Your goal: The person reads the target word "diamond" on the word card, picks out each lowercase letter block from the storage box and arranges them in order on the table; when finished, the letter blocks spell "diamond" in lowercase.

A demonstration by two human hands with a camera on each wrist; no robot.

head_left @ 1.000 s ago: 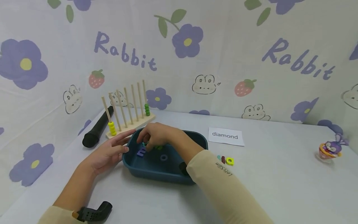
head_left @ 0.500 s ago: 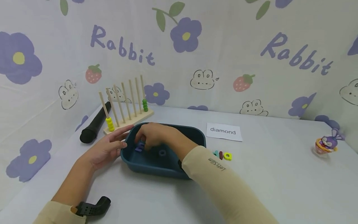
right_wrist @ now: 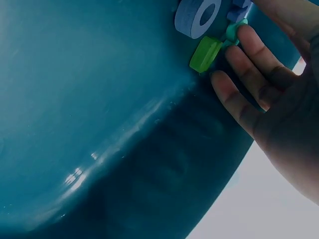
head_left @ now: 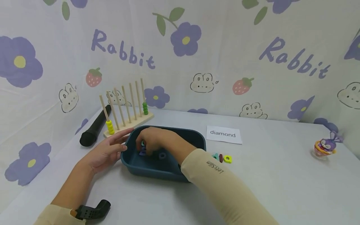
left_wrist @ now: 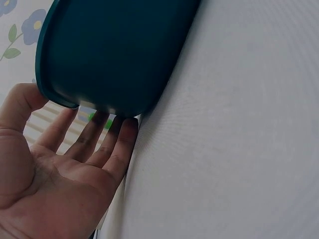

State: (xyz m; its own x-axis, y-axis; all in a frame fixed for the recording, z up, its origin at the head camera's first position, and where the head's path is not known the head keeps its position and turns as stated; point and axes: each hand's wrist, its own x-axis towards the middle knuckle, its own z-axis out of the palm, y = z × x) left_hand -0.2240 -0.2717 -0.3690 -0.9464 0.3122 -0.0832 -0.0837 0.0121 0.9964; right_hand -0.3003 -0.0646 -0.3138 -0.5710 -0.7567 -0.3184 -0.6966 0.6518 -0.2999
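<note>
My left hand is at the left end of a dark blue bin, fingers stretched along its outside and thumb at the rim. The left wrist view shows those fingertips against the bin wall. My right hand reaches down inside the bin, its fingertips among small letter pieces. In the right wrist view the fingers are loosely extended; one touches a teal piece. Close by lie a green piece, a purple letter and a grey-blue ring-shaped letter. The right thumb is partly hidden.
Right of the bin, teal, dark red and yellow letter pieces lie in a row. Behind them is a card reading "diamond". A peg abacus and microphone stand back left; a rabbit toy sits far right.
My right hand has shifted slightly within the bin, stirring the pieces; the purple letter has turned, and green that showed under the hand is now covered in the head view. The left hand stays at the bin.
</note>
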